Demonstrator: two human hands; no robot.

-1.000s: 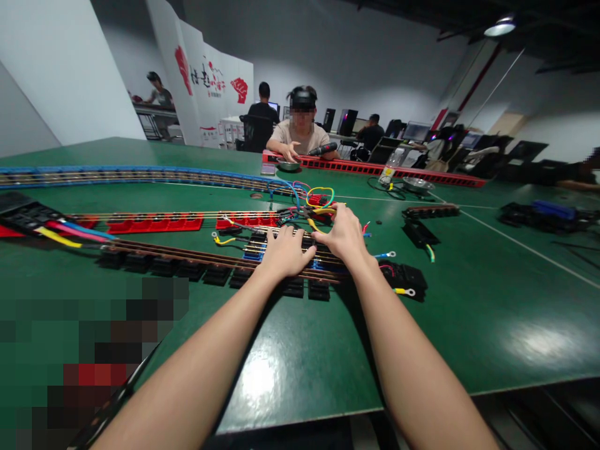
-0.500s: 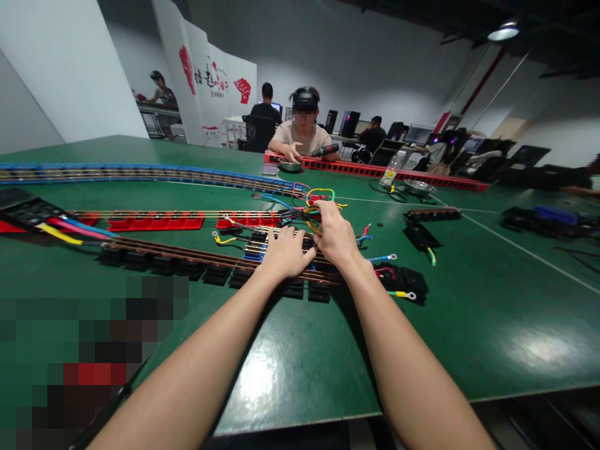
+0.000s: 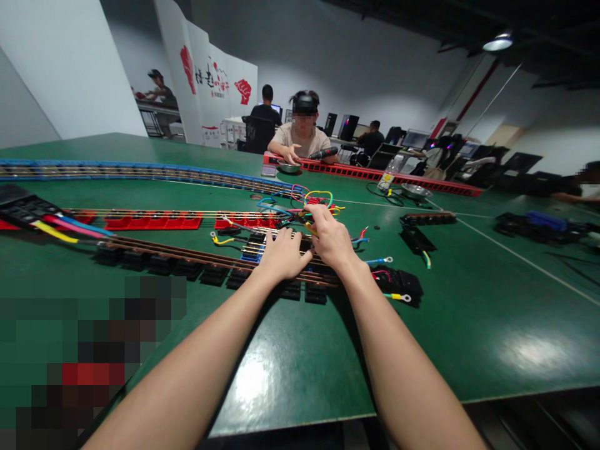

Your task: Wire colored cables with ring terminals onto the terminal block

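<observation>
My left hand lies with fingers spread over a track of copper-coloured rails on black supports, near its right end. Just to the right, my right hand is closed, with its fingers bent down over the rails among loose wires. A short yellow piece shows by its fingertips; what they grip is mostly hidden. Beyond the fingers, a bundle of coloured wires loops up. Beneath my left hand a blue piece with brass strips is partly covered. A black end block with ring-terminal leads sits right of my wrist.
Behind lie red supports with brass strips and a long blue track. A black connector with thick coloured leads is at left. Across the green table a person sits by a metal bowl. A bottle stands right.
The view has shifted slightly. My right hand's fingers have moved a little among the wires, while my left hand stays flat on the rails.
</observation>
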